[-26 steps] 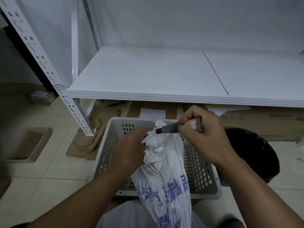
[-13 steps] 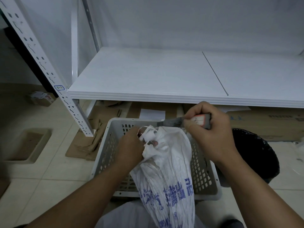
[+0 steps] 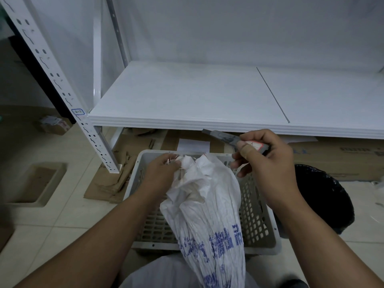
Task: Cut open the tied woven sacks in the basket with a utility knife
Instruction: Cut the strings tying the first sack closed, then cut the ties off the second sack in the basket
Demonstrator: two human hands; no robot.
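Note:
A white woven sack (image 3: 209,217) with blue print rises from my lap over the grey perforated basket (image 3: 257,223). Its mouth is loose and crumpled. My left hand (image 3: 160,173) pinches the sack's frayed top edge and some thin strings at the left. My right hand (image 3: 268,163) grips a grey utility knife (image 3: 228,139), held up and to the right of the sack, its tip pointing left toward the shelf edge and clear of the fabric.
A white metal shelf (image 3: 187,96) juts out above the basket, with its slotted post (image 3: 62,88) at the left. Flattened cardboard (image 3: 112,179) lies on the tiled floor. A black bag-lined bin (image 3: 324,196) stands to the right.
The knife has lifted up and to the right, away from the sack's neck. The sack's gathered top has come loose and spread wider, and my left hand holds the freed edge.

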